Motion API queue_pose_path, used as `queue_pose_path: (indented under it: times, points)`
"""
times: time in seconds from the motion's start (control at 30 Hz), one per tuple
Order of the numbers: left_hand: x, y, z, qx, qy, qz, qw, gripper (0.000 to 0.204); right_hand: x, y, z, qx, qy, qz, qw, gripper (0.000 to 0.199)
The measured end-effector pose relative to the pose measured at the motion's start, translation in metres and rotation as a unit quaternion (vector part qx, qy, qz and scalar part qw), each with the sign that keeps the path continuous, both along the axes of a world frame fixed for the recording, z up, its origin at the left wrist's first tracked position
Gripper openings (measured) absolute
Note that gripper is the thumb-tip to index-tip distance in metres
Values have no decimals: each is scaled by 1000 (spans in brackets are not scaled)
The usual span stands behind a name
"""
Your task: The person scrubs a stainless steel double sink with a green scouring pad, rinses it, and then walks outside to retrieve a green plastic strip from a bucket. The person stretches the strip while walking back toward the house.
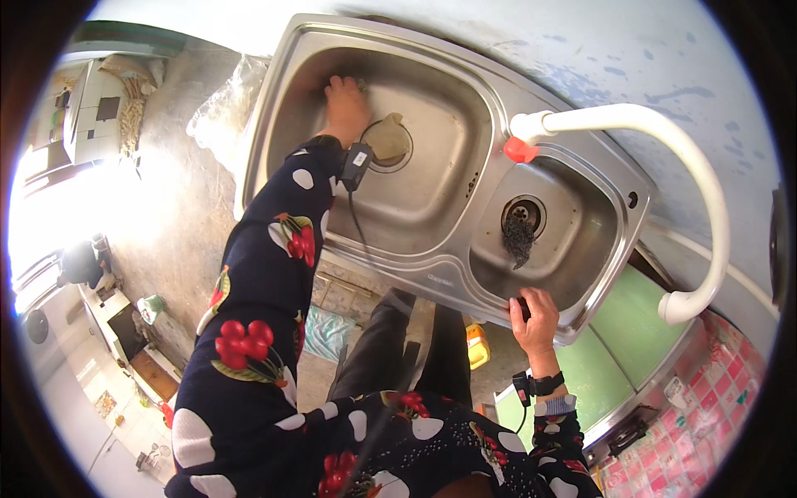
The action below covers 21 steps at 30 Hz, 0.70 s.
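Observation:
A stainless steel double sink [452,274] fills the upper middle of the view. My left hand [345,106] reaches into the larger left basin and presses flat against its far wall, next to a drain covered by a beige stopper [388,139]; whether something lies under the palm is hidden. My right hand [535,317] grips the sink's front rim below the smaller right basin. A dark wad of scouring material [519,239] lies just below that basin's drain [523,212].
A white curved tap pipe [664,124] with a red handle [520,150] arches over the right basin. A clear plastic bag [220,112] lies left of the sink. A yellow container [477,344] sits on the floor below; green cabinet doors [618,344] lie to the right.

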State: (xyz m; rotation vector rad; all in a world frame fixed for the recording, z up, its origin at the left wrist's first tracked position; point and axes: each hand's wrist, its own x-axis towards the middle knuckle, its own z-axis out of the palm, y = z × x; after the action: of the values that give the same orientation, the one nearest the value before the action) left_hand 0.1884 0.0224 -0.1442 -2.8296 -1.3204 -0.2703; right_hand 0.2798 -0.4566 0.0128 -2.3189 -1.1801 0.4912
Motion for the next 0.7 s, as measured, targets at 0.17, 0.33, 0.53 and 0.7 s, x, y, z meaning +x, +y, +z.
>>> queue_pose_path:
  times: [0.17,0.33,0.53,0.7]
  points:
    - [63,-55,1,-219,-138,-99,961,35,-1,2,0,-6,7,6,1000,19]
    - [77,-147,15,-322,-87,-253,908,18,-1,1,0,-15,1,7,1000,20]
    - [18,-65,23,-124,71,-403,904,28,-1,0,0,-11,-4,3,1000,20]
    - [-8,9,36,-111,71,-112,985,38,-1,-1,-1,-10,-5,-5,1000,19]
